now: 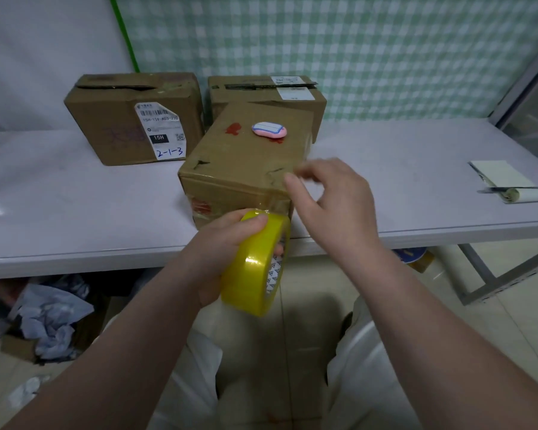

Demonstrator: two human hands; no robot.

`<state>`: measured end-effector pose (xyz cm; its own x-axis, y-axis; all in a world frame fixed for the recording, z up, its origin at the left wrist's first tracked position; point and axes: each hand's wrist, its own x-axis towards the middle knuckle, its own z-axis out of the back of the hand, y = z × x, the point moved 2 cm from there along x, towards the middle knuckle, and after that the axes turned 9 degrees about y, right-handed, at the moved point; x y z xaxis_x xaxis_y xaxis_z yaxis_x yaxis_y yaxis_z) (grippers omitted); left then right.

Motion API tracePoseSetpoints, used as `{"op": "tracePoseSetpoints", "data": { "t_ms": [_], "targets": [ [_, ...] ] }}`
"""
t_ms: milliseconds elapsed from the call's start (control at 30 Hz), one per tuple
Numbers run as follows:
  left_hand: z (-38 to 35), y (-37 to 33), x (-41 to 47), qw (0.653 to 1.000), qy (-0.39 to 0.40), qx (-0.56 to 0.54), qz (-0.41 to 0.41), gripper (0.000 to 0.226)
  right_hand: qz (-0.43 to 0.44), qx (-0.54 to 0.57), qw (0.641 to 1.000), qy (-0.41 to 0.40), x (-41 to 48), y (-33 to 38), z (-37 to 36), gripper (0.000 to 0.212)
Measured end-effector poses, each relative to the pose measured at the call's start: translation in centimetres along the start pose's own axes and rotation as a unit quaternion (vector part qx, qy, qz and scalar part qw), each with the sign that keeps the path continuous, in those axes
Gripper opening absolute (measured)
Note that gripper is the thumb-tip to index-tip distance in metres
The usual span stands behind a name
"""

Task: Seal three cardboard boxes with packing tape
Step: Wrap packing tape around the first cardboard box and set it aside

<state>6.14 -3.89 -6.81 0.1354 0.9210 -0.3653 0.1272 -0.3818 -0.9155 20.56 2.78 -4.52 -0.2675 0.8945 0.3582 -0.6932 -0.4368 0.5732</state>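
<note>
A person's left hand grips a yellow tape roll against the front of the near box at the surface's edge, with clear tape running up onto the box. The right hand, fingers loosely spread and blurred, hovers at the box's right corner. Two more boxes, the left box and the right box, stand behind it, their top flaps gaping.
</note>
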Motion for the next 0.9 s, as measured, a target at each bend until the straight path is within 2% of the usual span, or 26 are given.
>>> {"op": "tracePoseSetpoints", "data": {
  "t_ms": [33,100,167,200,333,433,567,733,900],
  "targets": [
    [0.0,-0.1,-0.1,1.0,0.005,-0.009,0.001,0.025,0.044,-0.008,0.999,0.03,1.1,-0.2,-0.6,0.046],
    [0.2,-0.2,-0.2,1.0,0.013,-0.016,-0.001,0.024,0.117,-0.054,0.981,0.143,3.0,-0.4,-1.9,0.06],
    [0.6,-0.1,-0.1,1.0,0.02,-0.011,0.0,0.031,0.157,-0.114,0.955,0.225,4.0,-0.8,-3.2,0.073],
    [0.8,-0.1,-0.2,1.0,0.02,-0.008,-0.003,0.033,0.161,-0.127,0.949,0.24,4.2,-1.0,-3.6,0.076],
    [1.1,0.0,-0.1,0.999,0.043,0.014,-0.018,0.034,0.15,-0.108,0.957,0.224,4.3,-1.0,-3.9,0.067],
    [0.9,-0.3,0.2,0.998,0.05,0.021,-0.025,0.024,0.149,-0.122,0.954,0.231,4.3,-0.9,-3.9,0.063],
    [1.1,-0.7,0.7,0.998,0.061,0.017,0.01,0.031,0.139,-0.133,0.951,0.241,4.4,-0.8,-3.8,0.064],
    [1.8,0.6,1.1,0.997,0.044,-0.002,0.066,0.024,0.134,-0.144,0.95,0.243,4.3,-0.6,-3.7,0.065],
    [2.7,0.7,1.9,0.997,0.01,0.062,0.048,0.03,0.136,-0.158,0.948,0.242,4.6,-0.7,-3.8,0.07]
  ]
}}
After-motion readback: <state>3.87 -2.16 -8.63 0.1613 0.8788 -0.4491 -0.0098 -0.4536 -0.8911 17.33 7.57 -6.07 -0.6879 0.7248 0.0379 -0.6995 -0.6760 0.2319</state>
